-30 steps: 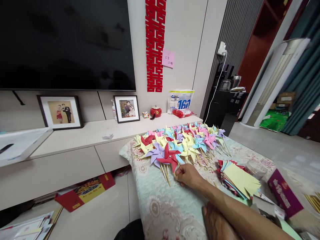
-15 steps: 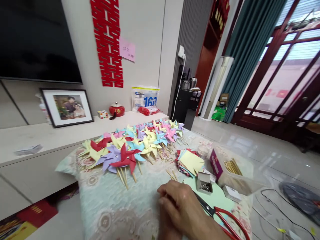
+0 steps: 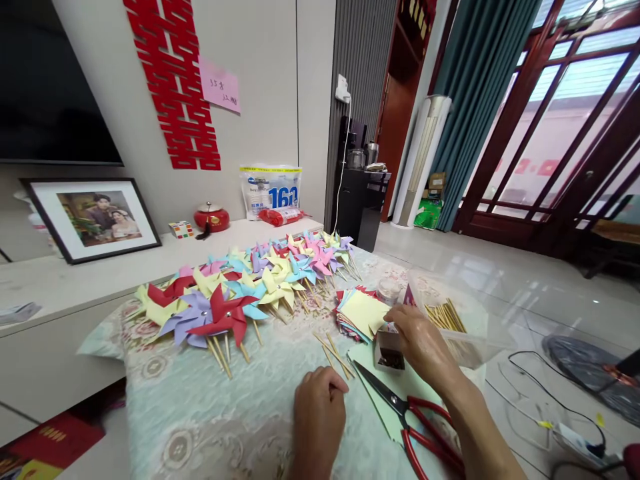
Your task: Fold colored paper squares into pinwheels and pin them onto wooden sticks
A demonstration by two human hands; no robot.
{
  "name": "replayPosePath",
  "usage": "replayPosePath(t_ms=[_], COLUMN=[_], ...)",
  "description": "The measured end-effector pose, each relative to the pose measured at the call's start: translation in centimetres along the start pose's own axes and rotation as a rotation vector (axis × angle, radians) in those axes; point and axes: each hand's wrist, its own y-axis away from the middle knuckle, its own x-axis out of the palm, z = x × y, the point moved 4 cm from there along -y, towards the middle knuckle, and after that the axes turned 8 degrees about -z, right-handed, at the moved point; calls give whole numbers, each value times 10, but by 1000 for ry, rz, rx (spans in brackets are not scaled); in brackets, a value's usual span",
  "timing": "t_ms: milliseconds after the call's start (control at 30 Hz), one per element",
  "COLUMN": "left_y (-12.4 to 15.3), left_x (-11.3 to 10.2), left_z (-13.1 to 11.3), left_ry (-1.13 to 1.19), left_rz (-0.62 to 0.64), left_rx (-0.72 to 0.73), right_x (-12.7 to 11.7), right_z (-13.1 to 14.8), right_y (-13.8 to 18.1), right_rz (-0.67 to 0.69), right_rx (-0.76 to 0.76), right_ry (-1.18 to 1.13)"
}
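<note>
My left hand (image 3: 317, 413) rests on the patterned tablecloth (image 3: 200, 413) with its fingers curled in; I see nothing in it. Farther right, my right hand (image 3: 417, 343) sits over a small open box of pins (image 3: 389, 353), its fingertips pinched at the box's top edge beside a stack of coloured paper squares (image 3: 361, 312). A row of many paper pinwheels (image 3: 235, 293) on wooden sticks lies across the far part of the table. Loose sticks (image 3: 334, 351) lie between my hands.
Red-handled scissors (image 3: 407, 423) lie on a green sheet near my right wrist. A clear tub of wooden sticks (image 3: 450, 320) stands at the right edge. Beyond are a low cabinet (image 3: 75, 287) with a framed photo, and cables (image 3: 560, 407) on the floor.
The view swung right. My right hand left the red pinwheel's stick, drew back toward me, then reached right to the pin box. My left hand stayed low on the cloth.
</note>
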Motion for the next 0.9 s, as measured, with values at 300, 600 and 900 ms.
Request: replayPosePath(t_ms=[300, 600, 900], left_y=[2, 4, 4], left_x=[-1, -2, -3], left_z=[0, -2, -2], left_ry=[-7, -4, -12], left_rz=[-10, -10, -12], left_rx=[60, 45, 44], right_x=[31, 31, 35], right_z=[-13, -7, -13], right_y=[11, 8, 9], right_rz=[56, 116, 94], right_rx=[12, -53, -43], right_ry=[67, 85, -40])
